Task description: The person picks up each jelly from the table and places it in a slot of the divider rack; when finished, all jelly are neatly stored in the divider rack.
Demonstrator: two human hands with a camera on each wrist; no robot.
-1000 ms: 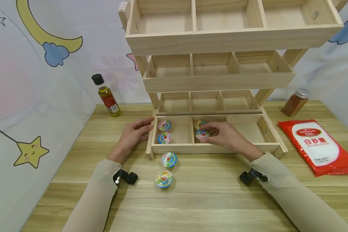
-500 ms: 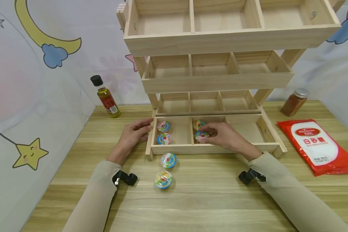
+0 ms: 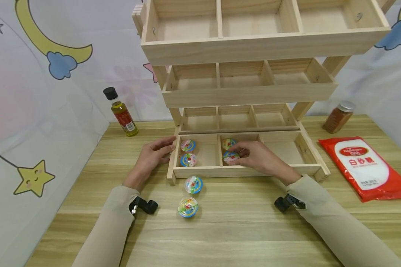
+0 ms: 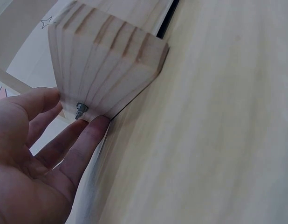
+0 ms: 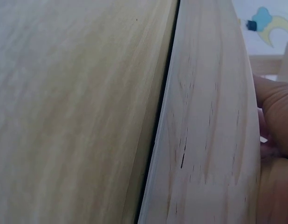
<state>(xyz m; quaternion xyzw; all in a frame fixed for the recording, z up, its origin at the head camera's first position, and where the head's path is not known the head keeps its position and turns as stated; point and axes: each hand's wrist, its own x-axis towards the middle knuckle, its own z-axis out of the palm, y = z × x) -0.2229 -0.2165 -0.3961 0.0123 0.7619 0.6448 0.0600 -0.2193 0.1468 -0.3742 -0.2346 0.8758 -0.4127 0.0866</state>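
My right hand [image 3: 258, 156] reaches over the front wall of the lowest wooden tray [image 3: 220, 172] and pinches a small jelly cup [image 3: 231, 157] with a pink and blue lid in the middle compartment. A second jelly cup [image 3: 228, 143] lies just behind it. My left hand [image 3: 152, 157] touches the tray's left end; in the left wrist view its fingertips rest on the wooden side panel [image 4: 102, 60] near a metal bolt [image 4: 81, 110]. In the right wrist view the front wall [image 5: 204, 121] hides most of the right hand and the cup.
Two jelly cups stand in the left compartment [image 3: 207, 148]. Two more, a front one [image 3: 188, 207] and a rear one [image 3: 193, 184], lie on the table before the tray. Higher tiers [image 3: 264, 52] overhang. An oil bottle [image 3: 121, 113], spice jar [image 3: 339, 117] and sugar bag [image 3: 367, 167] flank the rack.
Both hands hold nearly the same places, the right fingers staying on the cup in the middle compartment. The head view has shifted slightly.
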